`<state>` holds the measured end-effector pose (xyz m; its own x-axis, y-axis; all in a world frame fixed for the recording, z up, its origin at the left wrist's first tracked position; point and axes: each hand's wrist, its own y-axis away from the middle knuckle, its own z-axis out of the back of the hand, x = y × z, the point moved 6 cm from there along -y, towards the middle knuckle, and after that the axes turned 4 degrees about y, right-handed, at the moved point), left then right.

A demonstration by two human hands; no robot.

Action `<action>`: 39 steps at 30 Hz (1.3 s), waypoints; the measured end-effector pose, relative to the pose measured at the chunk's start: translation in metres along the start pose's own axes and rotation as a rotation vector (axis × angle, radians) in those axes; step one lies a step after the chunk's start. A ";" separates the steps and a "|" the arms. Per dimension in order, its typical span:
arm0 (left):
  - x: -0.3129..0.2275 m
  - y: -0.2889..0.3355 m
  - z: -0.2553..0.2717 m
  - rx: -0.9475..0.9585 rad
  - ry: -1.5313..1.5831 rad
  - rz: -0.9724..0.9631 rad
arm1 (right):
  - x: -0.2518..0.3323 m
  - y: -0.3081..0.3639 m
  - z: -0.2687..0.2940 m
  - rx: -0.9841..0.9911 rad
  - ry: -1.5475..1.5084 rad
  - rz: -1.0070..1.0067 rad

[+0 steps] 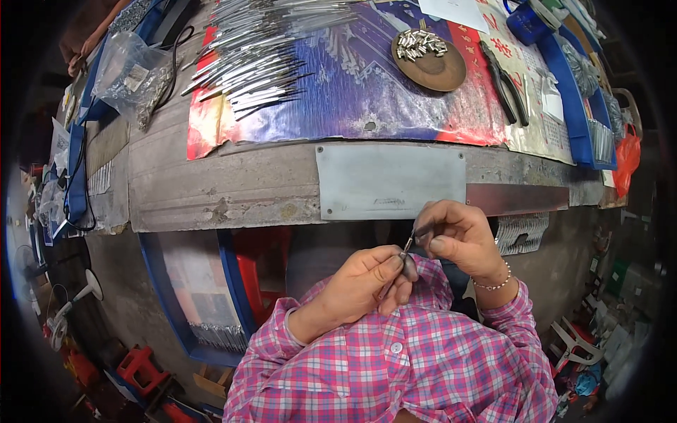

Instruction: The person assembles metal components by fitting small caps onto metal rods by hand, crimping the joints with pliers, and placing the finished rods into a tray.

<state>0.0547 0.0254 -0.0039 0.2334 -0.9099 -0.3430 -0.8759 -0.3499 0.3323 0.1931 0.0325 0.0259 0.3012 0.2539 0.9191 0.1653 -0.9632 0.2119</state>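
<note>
While left hand (370, 277) pinches slim metal rod (408, 244), right hand (460, 237) curls beside it, hold unclear.

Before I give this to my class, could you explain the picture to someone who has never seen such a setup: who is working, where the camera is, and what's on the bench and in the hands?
There is no machine here: a person in a plaid shirt works bare-handed. The single picture comes from a wide fisheye camera on their head, looking down, so straight edges bend toward the rim.

On the workbench lies a colourful printed sheet with many thin metal rods, a round brown dish holding small metal pieces, and dark-handled pliers.

The left hand pinches a thin metal piece. The right hand's fingertips are at its upper end; whether they grip it is unclear.
</note>
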 end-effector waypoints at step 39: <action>-0.005 0.000 0.007 -0.018 -0.321 0.007 | -0.017 -0.001 -0.004 -0.041 0.156 -0.020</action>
<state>0.0505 0.0311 -0.0082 0.0801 -0.7965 -0.5993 -0.8684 -0.3509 0.3503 0.1841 0.0285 0.0112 0.1478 0.2591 0.9545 0.1305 -0.9617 0.2409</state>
